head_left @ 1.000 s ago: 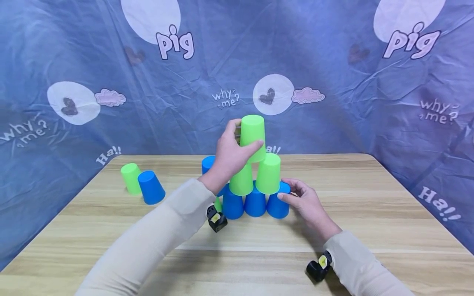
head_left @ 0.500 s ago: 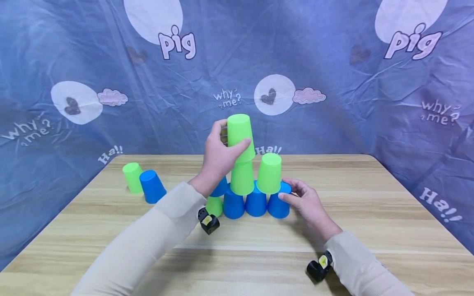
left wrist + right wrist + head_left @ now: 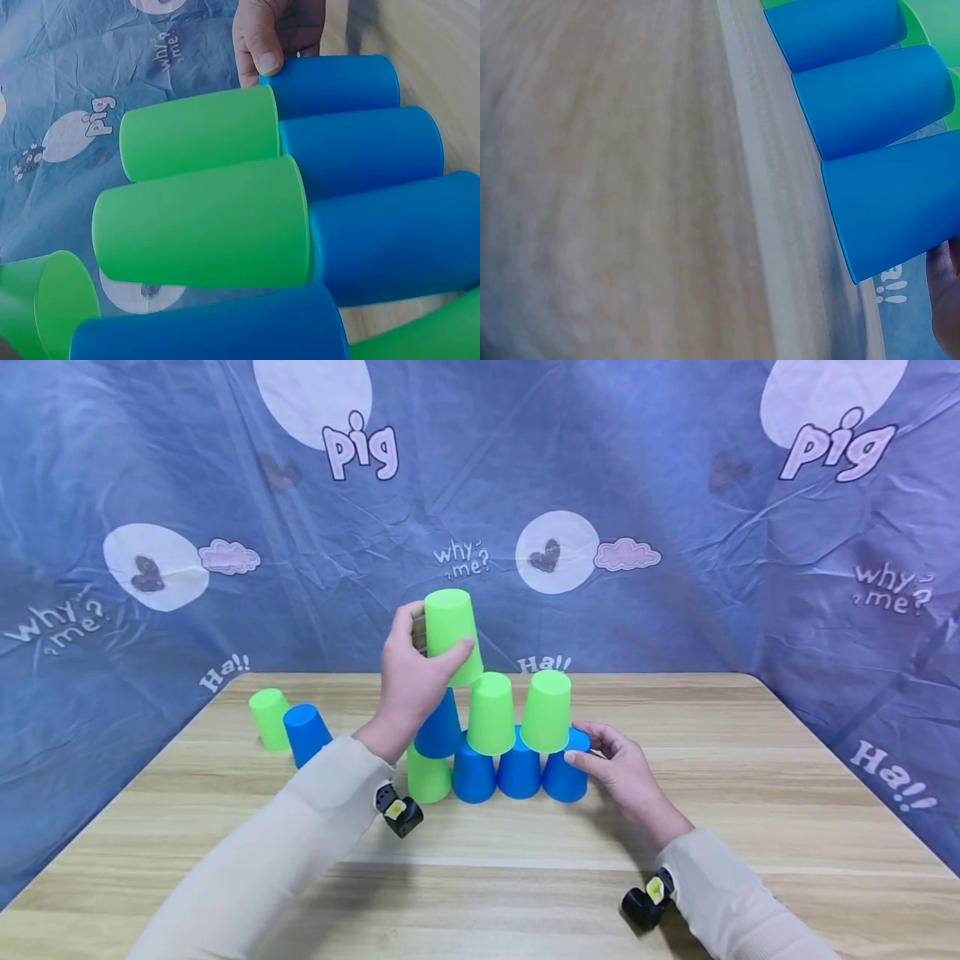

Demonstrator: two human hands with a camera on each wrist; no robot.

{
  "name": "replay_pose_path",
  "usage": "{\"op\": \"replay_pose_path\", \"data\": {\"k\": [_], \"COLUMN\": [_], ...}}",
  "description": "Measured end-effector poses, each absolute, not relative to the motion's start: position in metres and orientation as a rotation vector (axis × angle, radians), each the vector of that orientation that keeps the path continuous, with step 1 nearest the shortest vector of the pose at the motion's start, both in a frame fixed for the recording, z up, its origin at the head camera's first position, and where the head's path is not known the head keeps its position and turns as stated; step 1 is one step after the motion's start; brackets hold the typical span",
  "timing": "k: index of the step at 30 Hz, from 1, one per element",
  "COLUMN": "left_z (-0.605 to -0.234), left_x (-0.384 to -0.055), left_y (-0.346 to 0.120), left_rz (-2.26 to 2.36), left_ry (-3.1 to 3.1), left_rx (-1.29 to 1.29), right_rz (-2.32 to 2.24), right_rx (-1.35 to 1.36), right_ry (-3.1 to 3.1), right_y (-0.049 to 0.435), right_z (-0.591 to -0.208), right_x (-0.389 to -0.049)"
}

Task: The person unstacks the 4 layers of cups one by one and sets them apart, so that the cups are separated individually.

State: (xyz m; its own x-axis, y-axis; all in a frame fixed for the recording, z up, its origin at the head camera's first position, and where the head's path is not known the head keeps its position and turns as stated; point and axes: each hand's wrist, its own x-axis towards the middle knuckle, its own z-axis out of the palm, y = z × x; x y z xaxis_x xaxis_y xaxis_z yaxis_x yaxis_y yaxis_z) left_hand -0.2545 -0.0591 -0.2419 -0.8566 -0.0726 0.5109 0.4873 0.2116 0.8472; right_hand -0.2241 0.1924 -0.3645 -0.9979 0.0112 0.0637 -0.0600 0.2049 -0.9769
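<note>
My left hand (image 3: 412,681) holds an upside-down green cup (image 3: 450,631), thumb on its near side, above the left end of a stacked cup wall. The wall's upper row has a blue cup (image 3: 439,727), a green cup (image 3: 491,714) and another green cup (image 3: 547,712). Below them stand a green cup (image 3: 429,777) and three blue cups, all mouth down. My right hand (image 3: 622,772) grips the rightmost blue cup (image 3: 900,202) of the bottom row between thumb and fingers. In the left wrist view, the held cup's open rim shows at the lower left corner.
To the left on the wooden table (image 3: 525,893) are a green cup (image 3: 268,720) and a blue cup (image 3: 306,735), close together and upside down. Behind the table hangs a blue printed cloth (image 3: 450,468).
My left hand has carried the green cup leftward, from above the two upper green cups to above the upper blue cup. The right hand has stayed at its blue cup.
</note>
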Motion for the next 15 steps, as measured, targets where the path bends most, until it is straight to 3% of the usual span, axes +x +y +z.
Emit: {"op": "replay_pose_path", "data": {"k": [15], "left_z": [-0.245], "left_x": [-0.252], "left_y": [-0.095], "left_rz": [-1.647], "left_ry": [-2.018], "left_rx": [-0.289], "right_rz": [1.946], "right_rx": [0.054], "right_ry": [-2.404], "right_y": [0.192], "right_z": [-0.364], "right_x": [-0.224]}}
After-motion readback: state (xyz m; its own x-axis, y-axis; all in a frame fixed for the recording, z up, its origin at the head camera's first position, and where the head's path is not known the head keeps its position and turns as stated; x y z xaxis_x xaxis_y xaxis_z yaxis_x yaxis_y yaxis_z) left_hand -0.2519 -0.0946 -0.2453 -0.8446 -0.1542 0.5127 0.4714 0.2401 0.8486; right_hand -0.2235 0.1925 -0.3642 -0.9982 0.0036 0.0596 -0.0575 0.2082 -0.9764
